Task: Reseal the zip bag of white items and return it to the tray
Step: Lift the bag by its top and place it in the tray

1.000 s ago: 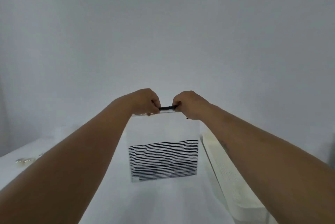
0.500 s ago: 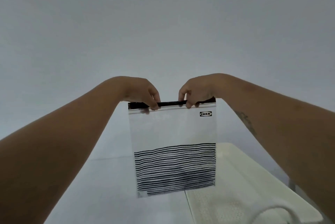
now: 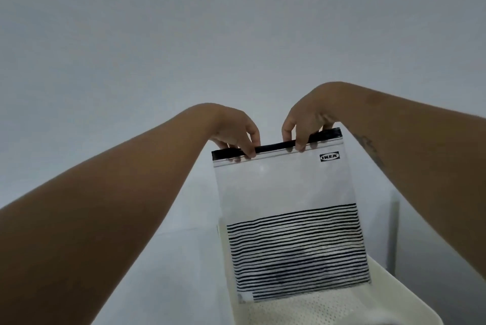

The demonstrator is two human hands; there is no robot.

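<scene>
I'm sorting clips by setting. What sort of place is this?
Probably a bare indoor recording setup: a plain grey wall, a white table and a cream tray. Nothing domestic shows beyond the zip bag.

A plain pale grey wall (image 3: 236, 35) fills the upper view, evenly and softly lit. Below it runs a white tabletop (image 3: 184, 259), meeting the wall along a faint line.

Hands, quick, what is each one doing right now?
Left hand: closed, pinching the black seal strip of the zip bag.
Right hand: closed, pinching the same strip.
</scene>
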